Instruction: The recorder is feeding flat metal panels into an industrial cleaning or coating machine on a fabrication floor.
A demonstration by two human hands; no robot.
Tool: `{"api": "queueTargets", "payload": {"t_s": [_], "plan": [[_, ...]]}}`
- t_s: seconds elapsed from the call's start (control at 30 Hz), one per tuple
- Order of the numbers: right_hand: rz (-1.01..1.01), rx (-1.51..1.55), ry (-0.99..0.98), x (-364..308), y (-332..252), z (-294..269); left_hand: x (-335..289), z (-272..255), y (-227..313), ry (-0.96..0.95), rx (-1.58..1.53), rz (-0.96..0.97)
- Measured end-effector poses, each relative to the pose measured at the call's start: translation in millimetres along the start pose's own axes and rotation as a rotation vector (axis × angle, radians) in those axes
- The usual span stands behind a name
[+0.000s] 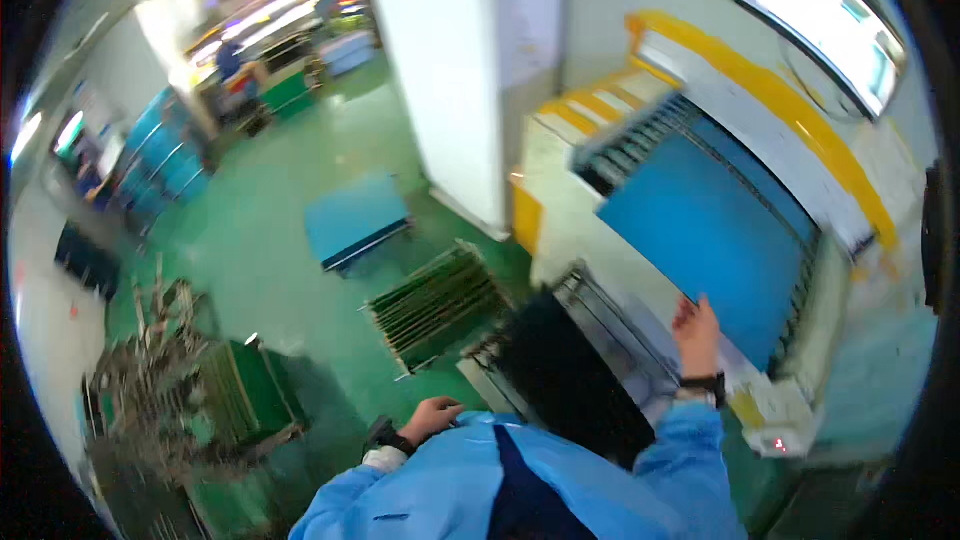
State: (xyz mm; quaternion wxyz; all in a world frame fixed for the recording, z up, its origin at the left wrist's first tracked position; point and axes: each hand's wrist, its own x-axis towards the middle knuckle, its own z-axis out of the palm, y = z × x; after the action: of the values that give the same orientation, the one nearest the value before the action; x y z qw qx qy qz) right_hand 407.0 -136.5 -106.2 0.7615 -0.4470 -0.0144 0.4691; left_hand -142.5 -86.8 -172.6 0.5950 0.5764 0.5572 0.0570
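A large flat blue panel (715,225) lies across the rollers of a cream and yellow machine (570,205) on the right. My right hand (698,335) is at the panel's near edge, fingers loosely bent and apart; whether they touch it is unclear in the blur. In front of my body, my left hand (435,420) hangs low with its fingers loosely stretched and nothing visible in it. Between my hands and the machine stands a dark, flat-topped stack (570,370) with a metal frame (625,325) beside it.
A slatted rack (438,308) stands on the green floor (255,270), with a low blue-topped cart (357,220) beyond. More stacked racks (200,410) fill the lower left. A white pillar (445,70) rises beside the machine. A screen (825,25) hangs at upper right.
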Motion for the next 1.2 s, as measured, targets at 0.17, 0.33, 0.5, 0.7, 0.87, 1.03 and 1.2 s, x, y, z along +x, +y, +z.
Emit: {"api": "queueTargets", "payload": {"t_s": [0.17,0.33,0.5,0.7,0.87,1.03,1.2], "plan": [[0.069,0.001,0.046,13.2,0.5,15.9,7.1,5.6,-22.5,-0.022,-0.127,-0.019],[0.071,0.036,0.078,8.6,-5.0,20.2,16.9,4.8,-30.5,-0.017,-0.104,-0.033],[0.048,0.111,0.032,2.9,-5.5,30.2,14.3,3.0,-20.6,-0.012,-0.102,-0.04],[0.042,0.172,-0.01,0.7,-8.8,42.5,13.3,-1.0,-14.6,-0.04,-0.039,0.03],[0.009,0.061,-0.011,-3.5,-4.2,36.1,19.6,-1.2,-19.9,-0.043,-0.039,-0.003],[0.007,-0.749,-0.088,-58.4,25.1,58.3,21.8,-8.0,-33.4,-0.064,-0.114,-0.003],[-0.136,-1.253,-0.388,-88.1,75.3,40.6,15.4,-12.3,-28.6,-0.068,-0.149,-0.017]]}}
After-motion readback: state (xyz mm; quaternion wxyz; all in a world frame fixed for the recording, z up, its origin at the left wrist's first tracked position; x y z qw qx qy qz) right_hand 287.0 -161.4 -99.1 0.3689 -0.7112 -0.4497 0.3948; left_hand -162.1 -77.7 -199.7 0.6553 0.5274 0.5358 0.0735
